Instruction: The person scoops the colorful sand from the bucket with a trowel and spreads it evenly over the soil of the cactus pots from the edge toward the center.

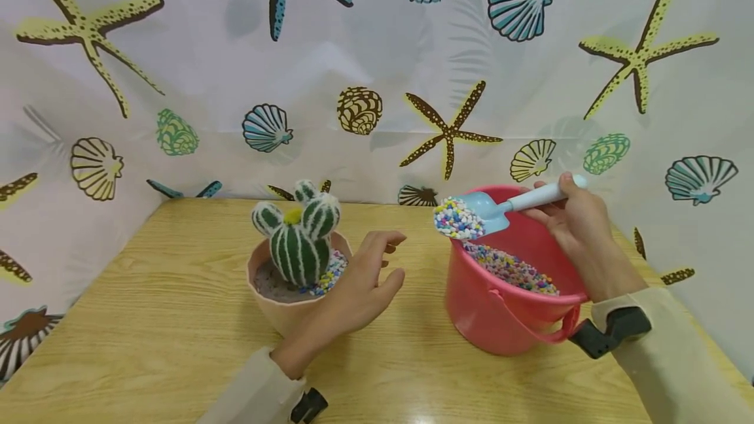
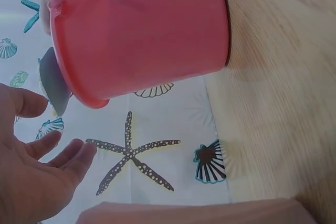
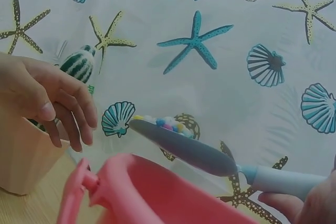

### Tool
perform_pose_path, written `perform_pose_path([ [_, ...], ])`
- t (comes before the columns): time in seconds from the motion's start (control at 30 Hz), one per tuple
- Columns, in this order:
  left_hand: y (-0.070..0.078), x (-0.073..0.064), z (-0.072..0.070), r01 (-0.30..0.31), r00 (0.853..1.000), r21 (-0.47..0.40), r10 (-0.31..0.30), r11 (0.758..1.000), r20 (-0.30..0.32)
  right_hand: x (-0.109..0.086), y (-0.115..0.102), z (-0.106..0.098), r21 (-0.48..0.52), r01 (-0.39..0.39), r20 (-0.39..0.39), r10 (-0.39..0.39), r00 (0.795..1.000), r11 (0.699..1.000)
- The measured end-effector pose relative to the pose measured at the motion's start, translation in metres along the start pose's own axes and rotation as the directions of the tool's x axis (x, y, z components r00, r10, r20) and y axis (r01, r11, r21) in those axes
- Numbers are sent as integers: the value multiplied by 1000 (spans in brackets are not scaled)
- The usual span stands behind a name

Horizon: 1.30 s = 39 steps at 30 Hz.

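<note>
My right hand point(image 1: 580, 221) grips the white handle of a light blue trowel point(image 1: 491, 208), whose blade carries a heap of small multicoloured pebbles point(image 1: 458, 218). The blade is over the left rim of a pink bucket point(image 1: 501, 319), which holds more of these pebbles point(image 1: 512, 270). My left hand point(image 1: 365, 283) hangs with loosely bent fingers, holding nothing, in front of the pot's right side. That peach pot point(image 1: 288, 313) holds a green and white striped cactus point(image 1: 300, 254) in grey soil point(image 1: 273, 283), with coloured pebbles point(image 1: 334, 273) on its right side.
A wooden table point(image 1: 177, 319) bears the pot and the bucket. Behind it hangs a white cloth point(image 1: 330, 57) printed with starfish and shells. The bucket's pink handle point(image 1: 550, 335) hangs down at its front.
</note>
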<state>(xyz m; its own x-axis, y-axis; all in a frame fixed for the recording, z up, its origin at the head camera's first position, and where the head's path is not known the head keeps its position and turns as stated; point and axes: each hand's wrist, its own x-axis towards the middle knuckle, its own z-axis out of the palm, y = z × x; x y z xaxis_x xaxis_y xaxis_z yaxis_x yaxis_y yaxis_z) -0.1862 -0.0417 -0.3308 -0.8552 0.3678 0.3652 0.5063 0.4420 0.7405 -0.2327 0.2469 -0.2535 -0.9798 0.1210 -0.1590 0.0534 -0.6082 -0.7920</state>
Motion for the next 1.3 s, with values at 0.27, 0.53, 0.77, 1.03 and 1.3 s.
perform_pose_path([
  [0.27, -3, -11, -11, 0, 1000, 28, 1, 1000, -14, -3, 6, 6, 2, -3, 8, 3, 1000, 1000],
  [0.53, -7, -29, -29, 0, 999, 68, 3, 998, -45, -8, 14, 18, -6, -19, 26, 19, 999, 1000],
  [0.77, -11, -44, -41, 11, 996, 70, -5, 998, -91, -16, 21, 32, -19, -26, 24, 26, 999, 999],
  [1.03, -18, -61, -53, 4, 988, 72, 7, 997, -151, -22, 29, 49, 38, -75, 29, 74, 997, 996],
  [1.3, -28, -79, -65, -25, 960, 138, 62, 990, -272, -29, 35, 59, 81, -98, 56, 94, 994, 992],
])
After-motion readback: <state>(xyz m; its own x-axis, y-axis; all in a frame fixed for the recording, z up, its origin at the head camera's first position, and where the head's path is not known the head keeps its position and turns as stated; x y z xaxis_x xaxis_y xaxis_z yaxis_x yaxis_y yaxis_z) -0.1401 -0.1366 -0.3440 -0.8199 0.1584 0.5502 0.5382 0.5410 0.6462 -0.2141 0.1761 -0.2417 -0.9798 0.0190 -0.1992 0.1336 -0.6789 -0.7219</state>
